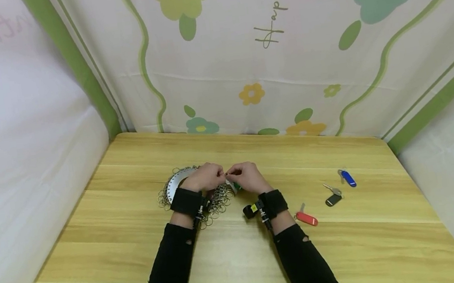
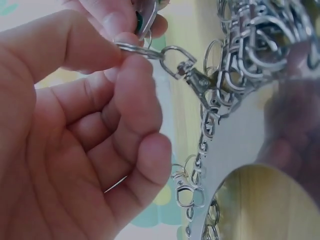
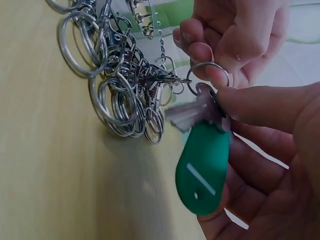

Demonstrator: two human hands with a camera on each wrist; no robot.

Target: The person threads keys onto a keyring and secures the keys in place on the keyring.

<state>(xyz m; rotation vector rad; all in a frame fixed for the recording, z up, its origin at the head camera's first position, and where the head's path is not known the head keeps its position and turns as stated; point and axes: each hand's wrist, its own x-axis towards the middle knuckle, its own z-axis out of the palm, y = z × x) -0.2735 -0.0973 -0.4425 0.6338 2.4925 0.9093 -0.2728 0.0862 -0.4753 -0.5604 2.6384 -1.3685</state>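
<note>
My left hand [image 1: 206, 178] pinches a split key ring [image 2: 141, 49] between thumb and index finger. That ring hangs from a swivel clasp [image 2: 199, 84] linked to a flat, round metal key holder [image 2: 237, 132] with a large central hole. Many clasps and split rings [image 3: 118, 105] crowd its edge, bunched together below the hands. My right hand [image 1: 250, 179] grips a silver key [image 3: 187, 114] with a green key tag [image 3: 204, 167], its thumb at the key's head. In the right wrist view the key's head meets the split ring; whether it is threaded on cannot be told.
To the right on the wooden table [image 1: 242, 262] lie three keys with tags: a blue tag [image 1: 348, 178], a black tag [image 1: 334, 200] and a red tag [image 1: 306, 218]. Flower-printed fabric [image 1: 218, 67] rises behind the table's far edge, with more fabric at both sides.
</note>
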